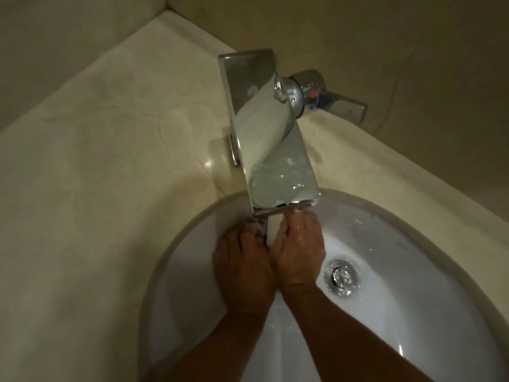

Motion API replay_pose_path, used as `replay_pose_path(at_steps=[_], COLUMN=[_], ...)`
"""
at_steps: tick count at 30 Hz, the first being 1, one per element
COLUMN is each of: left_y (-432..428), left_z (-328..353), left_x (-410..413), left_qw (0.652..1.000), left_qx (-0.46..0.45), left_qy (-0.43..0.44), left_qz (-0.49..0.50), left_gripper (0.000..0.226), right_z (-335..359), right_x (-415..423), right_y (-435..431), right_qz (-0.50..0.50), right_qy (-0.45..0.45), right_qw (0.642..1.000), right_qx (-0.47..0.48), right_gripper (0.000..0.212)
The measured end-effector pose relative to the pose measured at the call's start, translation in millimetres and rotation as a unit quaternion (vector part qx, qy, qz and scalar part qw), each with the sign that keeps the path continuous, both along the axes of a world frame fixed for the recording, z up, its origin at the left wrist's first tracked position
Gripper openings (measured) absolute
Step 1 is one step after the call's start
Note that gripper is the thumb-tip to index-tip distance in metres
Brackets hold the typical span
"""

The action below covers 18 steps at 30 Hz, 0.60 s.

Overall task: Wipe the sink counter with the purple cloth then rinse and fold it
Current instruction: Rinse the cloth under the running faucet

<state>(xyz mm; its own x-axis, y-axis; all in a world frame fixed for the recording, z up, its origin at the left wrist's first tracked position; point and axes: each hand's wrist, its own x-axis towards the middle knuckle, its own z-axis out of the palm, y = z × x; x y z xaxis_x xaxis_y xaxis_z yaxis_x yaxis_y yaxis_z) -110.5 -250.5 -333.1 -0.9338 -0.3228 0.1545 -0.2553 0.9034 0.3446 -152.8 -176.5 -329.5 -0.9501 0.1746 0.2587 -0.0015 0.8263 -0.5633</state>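
Both of my hands are in the white sink basin [385, 271], side by side under the mouth of the chrome waterfall faucet [264, 128]. My left hand [242, 271] and my right hand [300, 255] have their fingers curled round the purple cloth [263, 228]. Only a small purple strip of it shows between the fingers; the rest is hidden under the hands and the spout. Water runs over the spout's open top and splashes on my right hand's fingers.
The beige stone counter [96, 175] surrounds the basin, wide on the left and narrow on the right. The chrome faucet handle [330, 97] sticks out to the right behind the spout. The metal drain [341, 275] sits right of my right hand. Walls close in behind.
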Motion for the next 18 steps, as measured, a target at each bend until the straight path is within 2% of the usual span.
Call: replay_pose_path(at_steps=[2,4,6,7,8,9,11,12,13,14,15,16,17,18], left_y=[3,2,-2,-4,-5,-6,-6,-5,-5,-4,-6,-8,-10,-14], left_z=[16,35,55,64,69,75,84,86,85,84,79,74,65,55], left_x=[-1,-7,-12,-14,-14,-11,-3,1,4,6,6,7,7,6], left_qw=[0.998,0.985,0.956,0.950,0.947,0.940,0.932,0.930,0.934,0.944,0.964,0.981,0.983,0.971], left_qx=[0.057,0.169,0.290,0.310,0.320,0.340,0.363,0.366,0.354,0.327,0.260,0.166,0.070,-0.018], left_qy=[-0.008,0.031,-0.001,-0.025,-0.034,-0.028,0.019,0.037,0.042,0.039,0.038,0.042,0.049,0.045], left_qz=[-0.006,0.017,0.037,0.028,0.013,-0.005,-0.008,-0.001,-0.001,-0.013,-0.047,-0.093,-0.164,-0.234], left_gripper=[0.021,0.022,0.036,0.043,0.044,0.042,0.032,0.028,0.023,0.018,0.010,0.011,0.020,0.028], right_z=[4,13,28,37,48,57,71,73,69,60,51,37,27,20], right_x=[0,-2,-1,-3,-5,-6,-2,3,10,20,31,40,46,49], right_y=[0,-2,-1,2,6,12,19,19,17,13,8,4,0,-2], right_qz=[0.006,-0.005,-0.045,-0.085,-0.131,-0.170,-0.195,-0.195,-0.182,-0.159,-0.122,-0.089,-0.063,-0.052], right_qy=[-0.025,-0.081,-0.125,-0.143,-0.157,-0.169,-0.172,-0.171,-0.180,-0.189,-0.180,-0.151,-0.119,-0.090], right_qw=[0.999,0.993,0.973,0.951,0.921,0.876,0.742,0.706,0.726,0.799,0.873,0.925,0.952,0.960], right_qx=[-0.029,-0.081,-0.191,-0.262,-0.330,-0.418,-0.617,-0.659,-0.639,-0.548,-0.436,-0.336,-0.276,-0.260], right_gripper=[0.034,0.033,0.031,0.032,0.034,0.037,0.040,0.037,0.032,0.026,0.022,0.019,0.019,0.024])
